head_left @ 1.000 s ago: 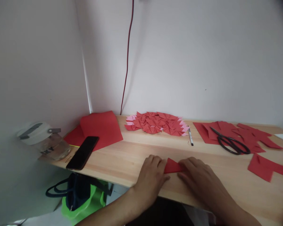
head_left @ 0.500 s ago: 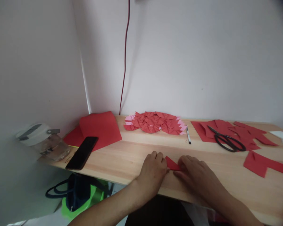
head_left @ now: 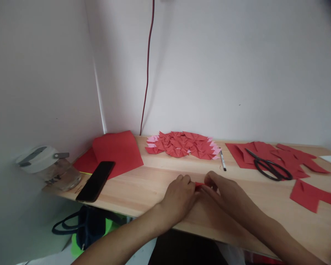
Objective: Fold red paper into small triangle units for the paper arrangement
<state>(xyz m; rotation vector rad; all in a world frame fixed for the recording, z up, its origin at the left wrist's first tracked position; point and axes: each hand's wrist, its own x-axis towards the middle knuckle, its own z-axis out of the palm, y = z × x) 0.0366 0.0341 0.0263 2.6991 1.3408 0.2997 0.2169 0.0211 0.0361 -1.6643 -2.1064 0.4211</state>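
A small folded piece of red paper (head_left: 199,185) is pinched between my two hands above the front part of the wooden table. My left hand (head_left: 180,197) is closed on its left end, knuckles up. At its right end, the thumb and fingers of my right hand (head_left: 223,192) grip it, the fingers curled. Most of the paper is hidden behind my fingers. Beyond my hands, by the wall, lies a spread of folded red and pink paper pieces (head_left: 182,144). A marker pen (head_left: 223,160) lies just to the right of that spread.
Black-handled scissors (head_left: 270,167) rest on red paper sheets (head_left: 241,156) at right, with a cut red strip (head_left: 305,195) nearer. On the left are a phone (head_left: 96,181), a large red sheet (head_left: 118,149) and a clear bottle (head_left: 57,173). A dark bag (head_left: 91,228) sits below the table edge.
The red paper has turned from a visible triangle to a thin edge between my hands. My right hand has risen slightly and its fingers are more curled. The view has shifted a little.
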